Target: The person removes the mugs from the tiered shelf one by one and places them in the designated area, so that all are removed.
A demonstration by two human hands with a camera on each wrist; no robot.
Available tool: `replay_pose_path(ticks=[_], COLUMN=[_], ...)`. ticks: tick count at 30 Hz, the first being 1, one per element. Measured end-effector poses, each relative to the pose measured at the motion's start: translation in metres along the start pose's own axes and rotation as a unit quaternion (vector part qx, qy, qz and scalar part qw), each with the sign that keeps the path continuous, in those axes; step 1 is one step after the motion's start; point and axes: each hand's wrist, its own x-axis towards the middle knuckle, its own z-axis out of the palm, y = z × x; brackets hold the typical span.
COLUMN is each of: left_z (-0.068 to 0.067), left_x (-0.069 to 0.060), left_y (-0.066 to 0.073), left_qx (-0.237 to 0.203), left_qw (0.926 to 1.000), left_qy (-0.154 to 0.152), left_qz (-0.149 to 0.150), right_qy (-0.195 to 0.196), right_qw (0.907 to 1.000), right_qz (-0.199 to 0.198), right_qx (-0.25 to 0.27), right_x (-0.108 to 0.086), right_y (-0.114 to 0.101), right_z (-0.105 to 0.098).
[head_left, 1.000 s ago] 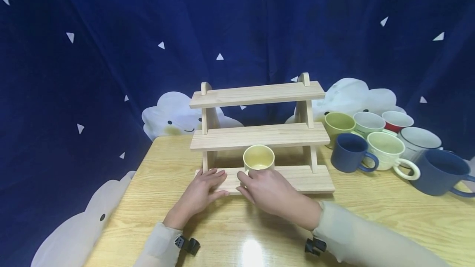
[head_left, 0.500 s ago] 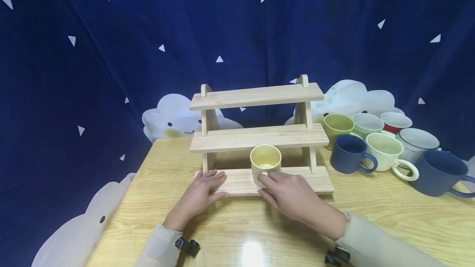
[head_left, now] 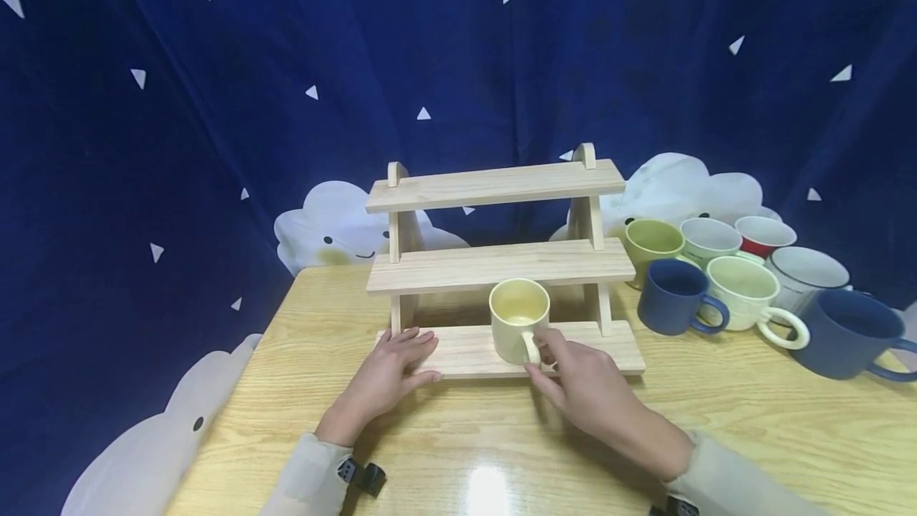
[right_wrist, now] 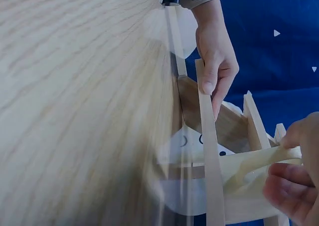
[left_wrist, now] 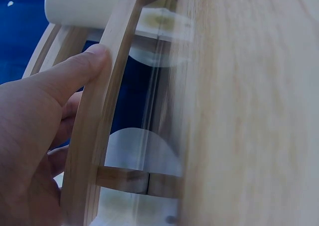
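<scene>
A pale yellow mug [head_left: 512, 341] stands upright on the lowest board of a three-tier wooden shelf [head_left: 437, 349], right of the middle, its handle turned toward me. At that handle my right hand [head_left: 591, 388] has thumb and fingers curled around it. The right wrist view shows the same hand [right_wrist: 296, 176] close around the mug's handle [right_wrist: 254, 168]. My left hand [head_left: 380, 377] rests on the left end of the lowest board, fingers over its top and thumb along the front edge. In the left wrist view that thumb [left_wrist: 82, 69] touches the board's edge.
Several mugs stand on the table to the right of the shelf, among them a dark blue mug [head_left: 673, 297], a pale green mug [head_left: 738, 317], an olive mug [head_left: 648, 249] and a larger blue mug [head_left: 841, 337]. A dark blue curtain [head_left: 458, 46] hangs behind the table.
My right hand and the yellow mug have moved right along the lowest board. The mug's handle shows more plainly now. My left hand has stayed in place.
</scene>
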Motion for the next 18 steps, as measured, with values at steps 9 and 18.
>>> replay_pose_path(ticks=[9,18], left_z=[-0.001,-0.001], left_x=[-0.001,0.000], left_y=[0.000,0.001], left_qx=[0.000,0.002], left_qw=[1.0000,1.0000], left_qy=[-0.003,-0.001], left_qz=[-0.003,-0.001], right_qy=[-0.021,-0.021], right_qw=[0.9899,0.9621], right_qz=[0.123,0.216], right_qx=[0.067,0.165], right_x=[-0.007,-0.012], right_y=[0.002,0.011], right_z=[-0.006,-0.016])
